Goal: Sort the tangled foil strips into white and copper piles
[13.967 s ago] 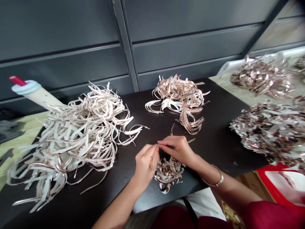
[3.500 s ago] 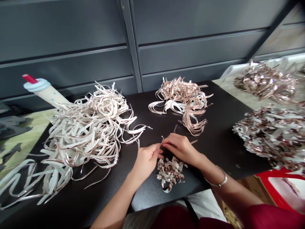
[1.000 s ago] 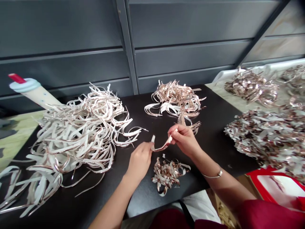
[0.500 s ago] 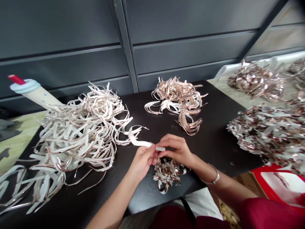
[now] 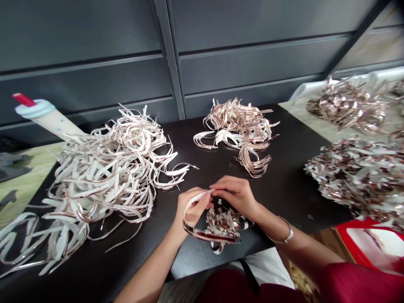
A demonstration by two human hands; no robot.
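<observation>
My left hand (image 5: 193, 207) and my right hand (image 5: 236, 192) meet fingertip to fingertip low over the black table. Between them they pinch one end of a white-and-rose-gold strip (image 5: 188, 210). Its loose length bends over my left hand and curls down to the right, showing its shiny side. Just below my fingers lies a small heap of curled rose-gold pieces (image 5: 223, 224), partly behind the strip. To the left spreads a large tangle of white strips (image 5: 116, 168). A smaller bunch of rose-gold strips (image 5: 241, 122) lies farther back.
The black table (image 5: 164, 248) backs onto a dark panelled wall (image 5: 259, 71). At far left leans a pale cylinder (image 5: 59, 124) with a red stick. On the right are a big curled pile (image 5: 356, 176), a shiny heap (image 5: 349, 103) and a red-edged container (image 5: 344, 235) below.
The strip that stretched leftward from my fingers now loops back over my left hand, its free end hanging to the right. Both hands stay close together at nearly the same spot.
</observation>
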